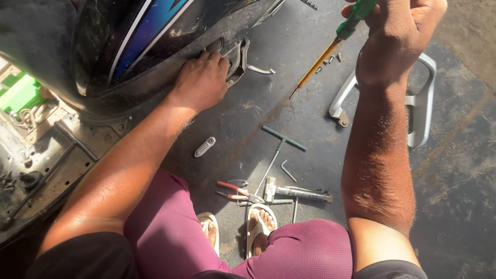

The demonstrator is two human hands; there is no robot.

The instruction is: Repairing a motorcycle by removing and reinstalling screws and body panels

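Note:
My left hand (202, 80) presses on the lower edge of a black scooter body panel (155, 36) with blue and white stripes, fingers curled over the rim near a dark bracket (236, 58). My right hand (400, 31) is raised at the top right and grips a screwdriver (330, 46) with a green handle and yellow shaft, tip pointing down-left above the floor. The opened scooter frame (46, 155) with wiring and a green part (20, 93) shows at the left.
On the dark concrete floor lie a T-handle wrench (281, 147), a hex key (288, 170), red-handled pliers (235, 191), a hammer (294, 192), a small grey part (205, 146), loose screws (330, 59) and a silver grab rail (421, 103). My sandalled feet (261, 225) are below.

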